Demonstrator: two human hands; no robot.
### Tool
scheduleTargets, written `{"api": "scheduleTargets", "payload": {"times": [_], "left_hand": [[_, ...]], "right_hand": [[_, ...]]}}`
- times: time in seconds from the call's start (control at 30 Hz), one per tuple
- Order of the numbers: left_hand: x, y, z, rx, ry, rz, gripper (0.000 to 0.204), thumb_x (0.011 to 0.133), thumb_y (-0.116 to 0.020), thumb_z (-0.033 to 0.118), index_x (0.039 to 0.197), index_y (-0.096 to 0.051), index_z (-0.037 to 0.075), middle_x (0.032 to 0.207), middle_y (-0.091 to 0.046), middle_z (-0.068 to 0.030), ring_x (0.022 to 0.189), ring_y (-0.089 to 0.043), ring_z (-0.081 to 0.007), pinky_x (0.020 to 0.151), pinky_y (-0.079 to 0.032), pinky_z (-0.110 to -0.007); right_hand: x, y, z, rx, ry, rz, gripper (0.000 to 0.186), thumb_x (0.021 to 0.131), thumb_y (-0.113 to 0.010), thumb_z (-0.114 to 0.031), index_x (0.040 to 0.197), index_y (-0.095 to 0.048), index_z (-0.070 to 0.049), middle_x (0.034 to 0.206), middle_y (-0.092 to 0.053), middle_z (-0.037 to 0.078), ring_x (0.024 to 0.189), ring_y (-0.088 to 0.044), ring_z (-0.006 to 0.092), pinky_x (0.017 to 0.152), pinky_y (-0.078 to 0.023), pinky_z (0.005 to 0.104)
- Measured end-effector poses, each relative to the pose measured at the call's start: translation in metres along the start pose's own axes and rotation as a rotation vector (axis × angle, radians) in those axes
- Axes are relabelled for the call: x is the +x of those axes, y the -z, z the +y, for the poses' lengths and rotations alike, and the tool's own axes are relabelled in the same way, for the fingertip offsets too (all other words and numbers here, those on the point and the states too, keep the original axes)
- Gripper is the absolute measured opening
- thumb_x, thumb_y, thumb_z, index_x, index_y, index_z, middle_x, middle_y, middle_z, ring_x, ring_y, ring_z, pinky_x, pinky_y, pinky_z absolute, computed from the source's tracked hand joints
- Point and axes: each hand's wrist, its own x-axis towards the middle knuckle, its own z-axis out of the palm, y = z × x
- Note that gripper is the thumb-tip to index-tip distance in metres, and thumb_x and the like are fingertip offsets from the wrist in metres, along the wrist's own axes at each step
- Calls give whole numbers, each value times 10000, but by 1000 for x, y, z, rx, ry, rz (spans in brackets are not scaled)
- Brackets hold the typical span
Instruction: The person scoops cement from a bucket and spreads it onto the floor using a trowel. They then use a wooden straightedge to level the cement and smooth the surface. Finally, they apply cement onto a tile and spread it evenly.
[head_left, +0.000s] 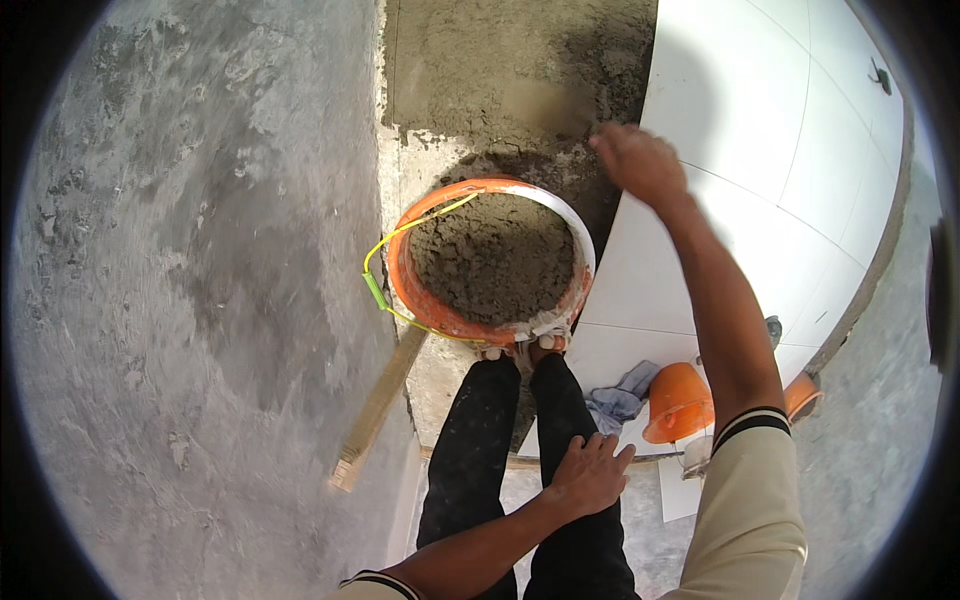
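My right hand [645, 170] is closed at the upper middle, apparently round the handle of a motion-blurred trowel [550, 108], whose blade is over the wet grey mortar bed [460, 55]. Below it, between my feet and the mortar bed, stands an orange bucket [405, 260] with a yellow wire handle and green grip, holding lumpy wet mortar [485, 255]. My left hand [585, 475] rests on my right leg with its fingers slightly spread, holding nothing.
A grey plastered surface [180, 250] fills the left, with a wooden board [375, 415] beside the bucket. White tiles [760, 240] cover the right; near their lower edge lie an orange pail [675, 400], a grey cloth [620, 400] and another orange container [805, 390], partly behind my arm.
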Motion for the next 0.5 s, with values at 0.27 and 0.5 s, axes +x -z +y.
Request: {"api": "scheduleTargets", "payload": {"times": [0.27,0.5], "left_hand": [[-4,-5,0,-9,-24,35,572,972,-705,343,1463,-602,69,1322,-622,-158,1227,-584,-318,997,-440,-507],[-16,-22,-6,49,-59,93,533,925,-721,322,1395,-646,83,1267,-644,-169,1264,-574,-330,1030,-425,-545]], "right_hand": [[21,11,35,763,-504,-135,523,1099,-483,-504,1208,-681,-33,878,-737,189,819,-737,413,829,-583,517],[-140,-26,6,708,-649,4,464,1096,-537,-430,1202,-684,-3,814,-697,169,750,-697,316,735,-536,455]]}}
